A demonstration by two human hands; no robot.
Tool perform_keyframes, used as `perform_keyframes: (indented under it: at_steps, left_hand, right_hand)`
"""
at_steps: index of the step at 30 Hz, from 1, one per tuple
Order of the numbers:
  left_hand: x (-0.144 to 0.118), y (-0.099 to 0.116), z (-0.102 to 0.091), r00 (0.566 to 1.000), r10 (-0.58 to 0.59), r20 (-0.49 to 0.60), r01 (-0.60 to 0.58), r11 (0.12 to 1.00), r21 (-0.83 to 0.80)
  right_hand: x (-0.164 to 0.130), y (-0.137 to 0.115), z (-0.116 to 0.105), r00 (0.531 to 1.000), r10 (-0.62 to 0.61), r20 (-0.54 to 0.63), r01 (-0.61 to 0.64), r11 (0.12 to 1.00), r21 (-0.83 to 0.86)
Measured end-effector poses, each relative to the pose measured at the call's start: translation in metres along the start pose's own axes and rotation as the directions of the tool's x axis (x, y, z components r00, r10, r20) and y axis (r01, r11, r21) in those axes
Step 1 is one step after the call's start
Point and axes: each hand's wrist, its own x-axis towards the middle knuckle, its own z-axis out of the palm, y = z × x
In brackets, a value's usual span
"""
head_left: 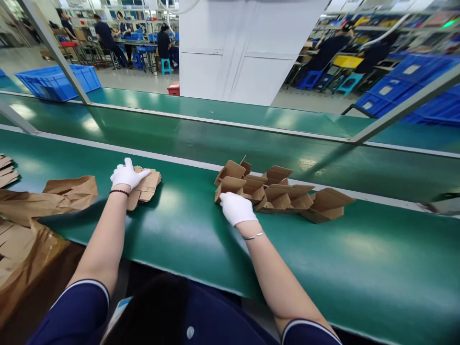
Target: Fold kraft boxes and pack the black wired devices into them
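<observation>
In the head view, the cluster of open cardboard boxes (276,191) stands on the green work surface (194,230) just beyond and to the right of the right hand (237,208), the nearer hand, whose fingers are curled in at the leftmost front box, though whether they pinch it I cannot tell. The cluster's long axis runs left to right along the surface, its right end a little nearer the person, with mouths and flaps upward. Well apart to the left, the left hand (126,175), thumb spread wide, rests on flat cartons (146,190) projecting rightward from beneath it, their long axis partly hidden.
</observation>
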Motion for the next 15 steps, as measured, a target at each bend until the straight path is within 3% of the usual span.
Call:
perform_keyframes:
  at_steps: [2, 5, 7, 8, 9, 11, 13, 15]
  left_hand:
    - [0.0, -0.003, 0.0, 1.0, 0.014, -0.027, -0.014, 1.0, -0.005]
    - [-0.007, 0.005, -0.001, 0.994, 0.065, -0.085, -0.066, 0.998, -0.011]
    - [-0.016, 0.019, -0.002, 0.987, 0.12, -0.104, -0.123, 0.992, -0.025]
    - [-0.023, 0.029, -0.002, 0.982, 0.158, -0.105, -0.164, 0.985, -0.048]
    - [-0.031, 0.04, -0.002, 0.974, 0.2, -0.104, -0.209, 0.974, -0.084]
    - [-0.05, 0.062, -0.003, 0.953, 0.288, -0.092, -0.301, 0.936, -0.185]
    - [-0.07, 0.082, -0.004, 0.935, 0.347, -0.077, -0.354, 0.89, -0.289]
    - [-0.087, 0.096, -0.004, 0.933, 0.359, -0.039, -0.346, 0.858, -0.38]
  right_hand:
    - [-0.01, 0.012, -0.009, 0.995, 0.1, -0.008, -0.1, 0.995, -0.012]
    - [-0.018, 0.01, -0.027, 0.963, 0.188, -0.194, -0.166, 0.979, 0.122]
    - [-0.016, -0.007, -0.033, 0.934, 0.133, -0.331, -0.014, 0.941, 0.337]
    - [-0.011, -0.019, -0.034, 0.923, 0.076, -0.376, 0.121, 0.872, 0.475]
    - [-0.004, -0.033, -0.033, 0.913, 0.011, -0.408, 0.263, 0.749, 0.608]
    - [0.015, -0.063, -0.027, 0.888, -0.095, -0.45, 0.446, 0.411, 0.795]
    - [0.035, -0.088, -0.021, 0.872, -0.119, -0.474, 0.486, 0.11, 0.867]
    - [0.05, -0.104, -0.016, 0.872, -0.072, -0.484, 0.477, -0.091, 0.874]
